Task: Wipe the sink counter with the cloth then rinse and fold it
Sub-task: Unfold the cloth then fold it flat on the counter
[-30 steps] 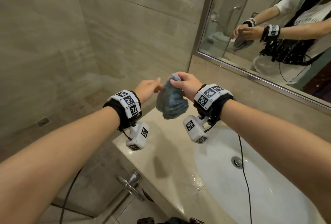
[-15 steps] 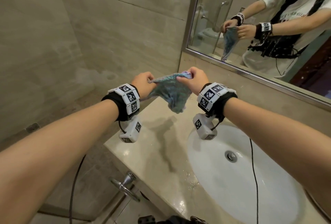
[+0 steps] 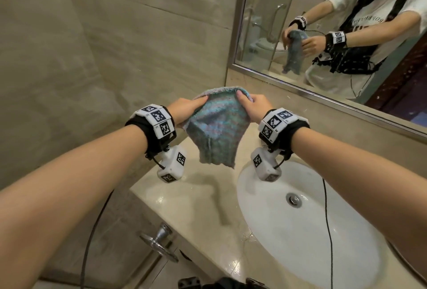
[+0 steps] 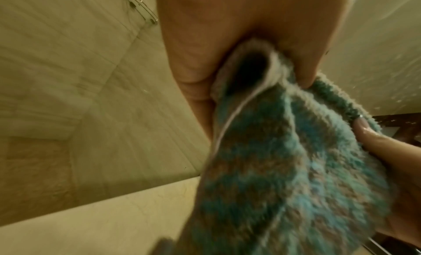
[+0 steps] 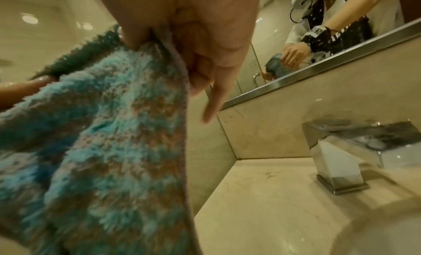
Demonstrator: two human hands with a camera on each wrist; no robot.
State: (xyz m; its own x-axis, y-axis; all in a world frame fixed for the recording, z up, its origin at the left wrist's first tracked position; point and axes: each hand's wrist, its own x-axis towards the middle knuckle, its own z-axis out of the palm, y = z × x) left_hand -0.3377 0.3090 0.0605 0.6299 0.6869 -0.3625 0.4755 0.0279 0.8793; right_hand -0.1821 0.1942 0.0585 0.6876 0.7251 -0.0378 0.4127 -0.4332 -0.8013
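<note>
A fuzzy blue, teal and brown cloth (image 3: pixel 217 126) hangs in the air above the beige sink counter (image 3: pixel 198 210), spread between both hands. My left hand (image 3: pixel 187 109) pinches its upper left edge and my right hand (image 3: pixel 253 106) pinches its upper right edge. The cloth's lower end dangles free, just left of the white basin (image 3: pixel 300 237). In the left wrist view my left hand (image 4: pixel 227 57) clamps a bunched fold of the cloth (image 4: pixel 284 168). In the right wrist view my right hand (image 5: pixel 182 33) holds the hem of the cloth (image 5: pixel 102 141).
A chrome faucet (image 5: pixel 341 156) stands on the counter at the back of the basin. The basin's drain (image 3: pixel 293 199) lies behind my right wrist. A mirror (image 3: pixel 335 22) hangs above the counter, a tiled wall (image 3: pixel 92 57) is on the left, and a chrome handle (image 3: pixel 159 240) sticks out below the counter edge.
The cloth was a bunched lump in my right hand. My left hand took hold of it, and both hands pulled apart so it now hangs spread open.
</note>
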